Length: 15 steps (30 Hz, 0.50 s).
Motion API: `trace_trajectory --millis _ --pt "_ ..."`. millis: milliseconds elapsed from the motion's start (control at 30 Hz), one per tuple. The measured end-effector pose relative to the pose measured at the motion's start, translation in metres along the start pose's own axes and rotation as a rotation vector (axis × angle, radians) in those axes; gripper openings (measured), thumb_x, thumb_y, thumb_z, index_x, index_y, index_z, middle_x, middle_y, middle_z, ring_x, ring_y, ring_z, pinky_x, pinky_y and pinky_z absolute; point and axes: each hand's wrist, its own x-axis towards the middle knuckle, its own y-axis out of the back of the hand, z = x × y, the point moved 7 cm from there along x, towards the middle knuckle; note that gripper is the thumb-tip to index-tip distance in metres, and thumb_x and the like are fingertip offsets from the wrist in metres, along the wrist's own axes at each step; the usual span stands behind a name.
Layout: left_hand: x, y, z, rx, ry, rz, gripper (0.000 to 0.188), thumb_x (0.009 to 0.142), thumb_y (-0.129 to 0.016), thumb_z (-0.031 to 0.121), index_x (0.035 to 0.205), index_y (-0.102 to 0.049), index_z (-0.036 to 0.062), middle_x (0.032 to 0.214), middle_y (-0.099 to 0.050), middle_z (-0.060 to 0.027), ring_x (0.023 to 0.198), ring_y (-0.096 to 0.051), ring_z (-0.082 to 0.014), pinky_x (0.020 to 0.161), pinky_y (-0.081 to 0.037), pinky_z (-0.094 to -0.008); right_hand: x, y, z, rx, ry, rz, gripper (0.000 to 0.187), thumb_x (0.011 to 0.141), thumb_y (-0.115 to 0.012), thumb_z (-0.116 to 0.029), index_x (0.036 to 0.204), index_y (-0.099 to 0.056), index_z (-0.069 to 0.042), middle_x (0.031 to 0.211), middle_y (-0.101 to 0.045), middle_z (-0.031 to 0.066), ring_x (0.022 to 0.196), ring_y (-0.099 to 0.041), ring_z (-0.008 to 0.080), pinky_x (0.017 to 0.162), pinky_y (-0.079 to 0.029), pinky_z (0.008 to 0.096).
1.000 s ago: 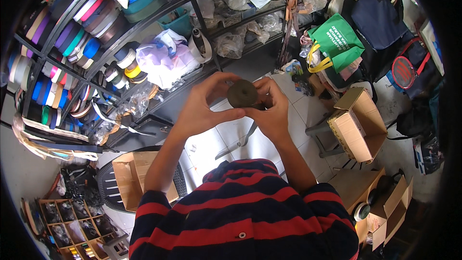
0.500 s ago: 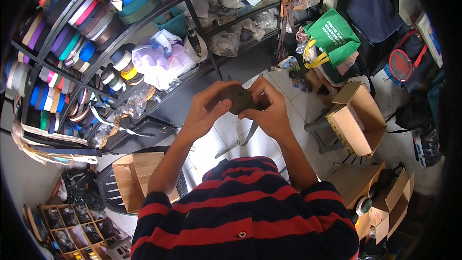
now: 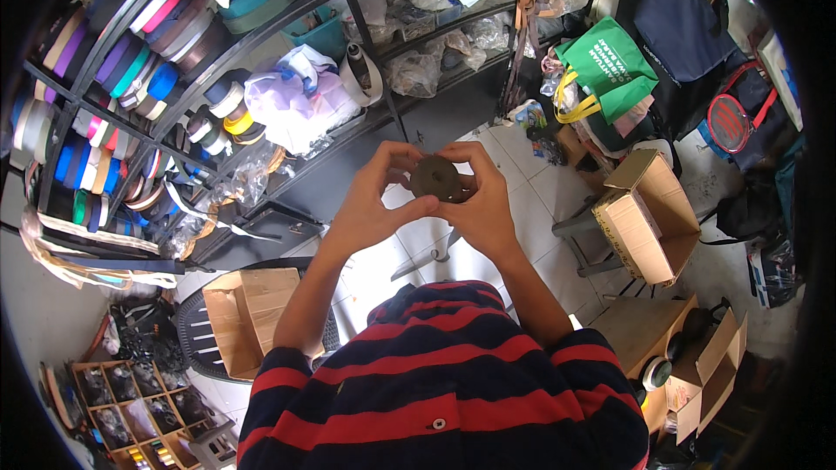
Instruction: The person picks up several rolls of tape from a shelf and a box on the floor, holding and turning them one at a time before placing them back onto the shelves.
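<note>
Both hands hold a small dark olive roll of strap (image 3: 435, 177) in front of my chest. Its round flat side faces up, with a small hole in the middle. My left hand (image 3: 373, 198) curls around the roll's left side, thumb against its near edge. From the right, my right hand (image 3: 482, 202) grips it, fingers bent over the far side and thumb close to the left thumb. Below the hands a loose strap end (image 3: 442, 249) dangles over the bright floor; where it joins the roll is hidden.
A black shelf rack (image 3: 261, 22) with many colored strap rolls and plastic bags fills the far left. Cardboard boxes stand on a black chair (image 3: 193, 339) at left and a grey stool (image 3: 570, 235) at right. A green bag (image 3: 607, 70) sits far right.
The roll has been turned, so its round face with the center hole now shows. Both hands have shifted their hold, and the thumbs have come closer together.
</note>
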Motion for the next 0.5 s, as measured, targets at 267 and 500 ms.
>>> trace_trajectory --millis 267,500 --pt "-0.015 0.0 -0.026 -0.403 0.343 -0.033 0.037 0.089 -0.062 0.013 0.121 -0.05 -0.0018 0.088 -0.065 -0.0094 0.063 -0.061 -0.0122 0.061 -0.048 -0.0255 -0.005 -0.013 -0.001 -0.131 0.045 -0.014 0.064 0.059 -0.088 -0.01 0.107 -0.047 0.001 0.105 -0.057 0.0113 0.073 -0.061 0.0138 0.061 -0.051 0.0266" --pt "-0.037 0.022 -0.036 -0.493 0.521 -0.161 0.033 0.09 -0.06 0.017 0.118 -0.057 -0.0025 0.081 -0.063 -0.0069 0.051 -0.053 -0.0093 0.045 -0.039 -0.0219 -0.015 -0.029 0.009 -0.173 -0.156 -0.241 0.055 0.065 -0.085 -0.013 0.106 -0.049 -0.001 0.099 -0.061 0.0088 0.053 -0.049 0.0069 0.051 -0.043 0.0253"
